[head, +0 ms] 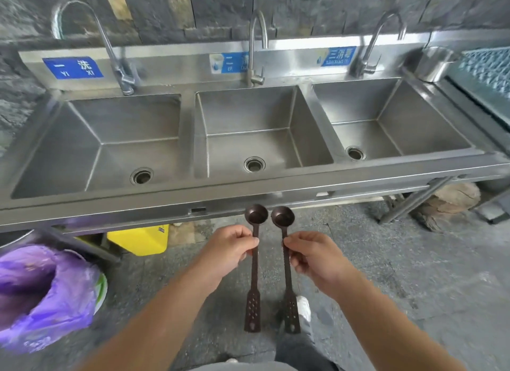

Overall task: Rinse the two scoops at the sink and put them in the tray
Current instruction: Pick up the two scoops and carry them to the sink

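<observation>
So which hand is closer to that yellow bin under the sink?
Left. The left hand is just right of the yellow bin, holding one scoop; the right hand is farther right, beyond both scoops.

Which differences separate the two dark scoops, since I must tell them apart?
The left dark brown long-handled scoop is pinched by the left hand; the right dark brown long-handled scoop by the right hand. The left one hangs straight; the right one tilts slightly. Both share round bowls up and perforated handle ends.

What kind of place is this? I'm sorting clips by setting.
Likely a commercial kitchen's washing-up area: a steel three-basin sink, blue station labels over the basins, a bin with a purple bag.
</observation>
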Motion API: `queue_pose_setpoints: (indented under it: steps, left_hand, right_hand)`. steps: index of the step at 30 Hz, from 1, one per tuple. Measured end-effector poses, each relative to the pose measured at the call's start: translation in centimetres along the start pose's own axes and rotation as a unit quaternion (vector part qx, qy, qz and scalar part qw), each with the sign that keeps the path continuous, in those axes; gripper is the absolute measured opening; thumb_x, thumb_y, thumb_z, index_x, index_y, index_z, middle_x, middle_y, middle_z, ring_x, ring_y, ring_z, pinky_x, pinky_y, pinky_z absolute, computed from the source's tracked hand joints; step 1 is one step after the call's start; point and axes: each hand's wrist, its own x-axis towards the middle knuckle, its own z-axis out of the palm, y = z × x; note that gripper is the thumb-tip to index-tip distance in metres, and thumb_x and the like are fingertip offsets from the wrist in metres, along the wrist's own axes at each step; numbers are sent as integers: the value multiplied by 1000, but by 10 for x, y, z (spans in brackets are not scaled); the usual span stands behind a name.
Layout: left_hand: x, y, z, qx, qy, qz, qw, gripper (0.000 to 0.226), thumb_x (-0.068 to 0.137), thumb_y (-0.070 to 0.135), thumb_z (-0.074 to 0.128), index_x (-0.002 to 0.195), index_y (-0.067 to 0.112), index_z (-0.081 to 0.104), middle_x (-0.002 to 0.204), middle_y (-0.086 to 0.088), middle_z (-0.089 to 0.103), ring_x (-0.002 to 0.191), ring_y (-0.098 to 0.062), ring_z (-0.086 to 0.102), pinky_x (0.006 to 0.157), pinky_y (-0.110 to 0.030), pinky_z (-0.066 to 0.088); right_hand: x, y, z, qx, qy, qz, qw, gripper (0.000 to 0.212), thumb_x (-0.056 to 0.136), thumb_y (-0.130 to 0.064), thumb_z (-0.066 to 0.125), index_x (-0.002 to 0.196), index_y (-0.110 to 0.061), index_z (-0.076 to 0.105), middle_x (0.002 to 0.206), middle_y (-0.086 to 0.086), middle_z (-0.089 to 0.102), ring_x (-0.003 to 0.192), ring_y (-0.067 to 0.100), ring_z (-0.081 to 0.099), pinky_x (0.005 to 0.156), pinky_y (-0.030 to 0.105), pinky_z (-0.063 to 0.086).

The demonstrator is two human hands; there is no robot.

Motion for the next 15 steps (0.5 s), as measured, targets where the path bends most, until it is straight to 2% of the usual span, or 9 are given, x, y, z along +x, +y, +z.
queue_pose_setpoints:
  steps: [7, 15]
  left_hand:
    - [87, 54, 25, -8, 75, -10, 997, 15, 64, 42, 62, 59, 28, 63, 44, 8, 49, 41, -10, 39, 44, -25, 29]
    - [167, 101, 25, -77, 100, -51, 991, 15, 76, 27, 62, 61, 27, 66, 48, 7, 51, 49, -11, 40, 48, -25, 31]
  right_hand:
    - [94, -83, -57, -33, -56, -9, 998, 16, 88, -5, 62, 72, -5, 67, 56, 5, 55, 45, 13, 47, 43, 25, 33]
    - [186, -141, -86, -54, -79, 24, 995, 18, 87, -6, 63, 70, -8, 68, 56, 3, 57, 43, 10, 49, 42, 20, 37]
